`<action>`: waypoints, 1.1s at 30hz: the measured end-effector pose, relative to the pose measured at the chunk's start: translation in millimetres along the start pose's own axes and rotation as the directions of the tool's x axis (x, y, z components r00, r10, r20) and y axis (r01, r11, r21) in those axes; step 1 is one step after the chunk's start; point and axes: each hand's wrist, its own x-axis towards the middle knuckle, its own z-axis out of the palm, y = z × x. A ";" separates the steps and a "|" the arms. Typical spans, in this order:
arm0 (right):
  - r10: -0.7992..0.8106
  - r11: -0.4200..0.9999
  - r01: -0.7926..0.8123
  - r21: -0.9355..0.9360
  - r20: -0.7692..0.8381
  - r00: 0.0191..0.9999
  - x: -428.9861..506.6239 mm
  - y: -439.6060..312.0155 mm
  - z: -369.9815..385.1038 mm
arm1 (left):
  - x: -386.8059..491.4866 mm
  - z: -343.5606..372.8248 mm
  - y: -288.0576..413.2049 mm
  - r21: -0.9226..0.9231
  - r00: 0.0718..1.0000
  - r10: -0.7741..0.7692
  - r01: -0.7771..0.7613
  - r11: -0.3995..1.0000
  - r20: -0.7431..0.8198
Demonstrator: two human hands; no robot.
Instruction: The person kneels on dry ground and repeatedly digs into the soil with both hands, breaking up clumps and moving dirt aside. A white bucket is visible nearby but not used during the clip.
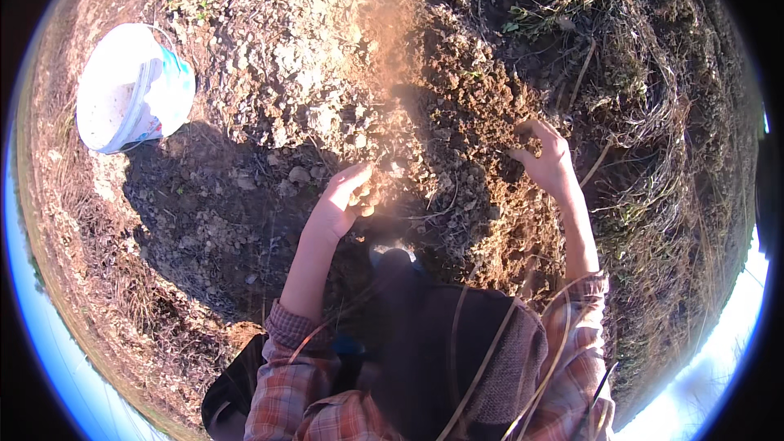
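My left hand is over the dry, broken soil in front of me, its fingers curled inward. Dirt shows around the fingertips, and whether anything lies within the curl is hidden. To the right, my right hand reaches to a strip of loose brown soil. Its thumb and forefinger are apart, with soil visible between them. A few rounded lumps, clods or tubers, lie in the shade left of my left hand.
A white and blue plastic bucket with a wire handle lies tilted at the left, its mouth facing left. Dry grass and weeds line the right side. Long dry stalks cross in front of my lap.
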 end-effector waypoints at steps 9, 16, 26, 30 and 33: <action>-0.270 0.939 0.214 -0.271 -0.189 0.944 193.3 0.1 106.4 | -10.2 -3.6 5.1 0.013 0.997 -0.049 0.049 0.999 -0.054; -0.334 0.924 0.337 -0.182 0.048 0.941 125.4 3.8 107.8 | -5.5 -3.6 3.8 0.026 0.999 -0.044 0.044 0.999 -0.024; 0.030 0.999 -0.027 -0.040 0.090 0.995 76.1 0.0 33.6 | -2.1 -7.7 7.9 -0.131 0.997 -0.077 0.074 0.989 -0.017; -0.131 0.965 0.092 -0.247 -0.149 0.980 129.5 35.7 67.6 | -1.9 -3.3 13.1 -0.024 0.998 -0.057 0.057 0.998 0.011; -0.142 0.963 0.104 -0.249 -0.139 0.980 161.8 52.1 98.2 | -2.4 2.0 14.2 -0.001 0.996 -0.084 0.084 0.996 -0.017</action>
